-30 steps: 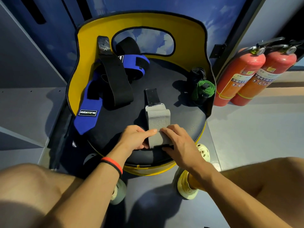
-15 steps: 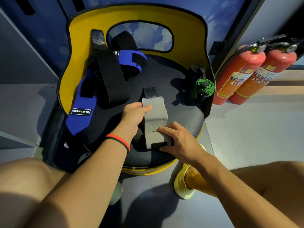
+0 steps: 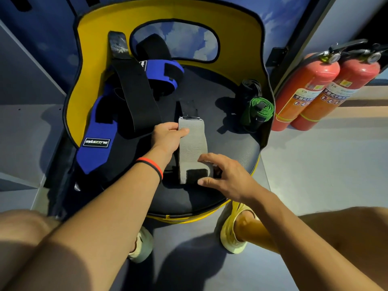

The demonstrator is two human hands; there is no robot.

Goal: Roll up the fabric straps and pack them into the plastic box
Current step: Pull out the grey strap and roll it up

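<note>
We see the grey strap (image 3: 192,143) lying flat on the middle of the black seat (image 3: 231,143), its velcro end at 6 o'clock. Our left hand (image 3: 168,137) pinches its 10 o'clock edge. Our right hand (image 3: 228,177), fingers spread loosely, touches the near end. A blue strap (image 3: 98,131) and a black strap (image 3: 136,91) lie at 10 o'clock, a rolled green strap (image 3: 260,108) at 2.

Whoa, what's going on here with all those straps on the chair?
A person is working on a grey strap lying flat on the black seat. Their left hand pinches its side edge, while the right hand touches its near end. A green strap sits already rolled; a blue strap and a black strap lie unrolled. No box shows.
</note>
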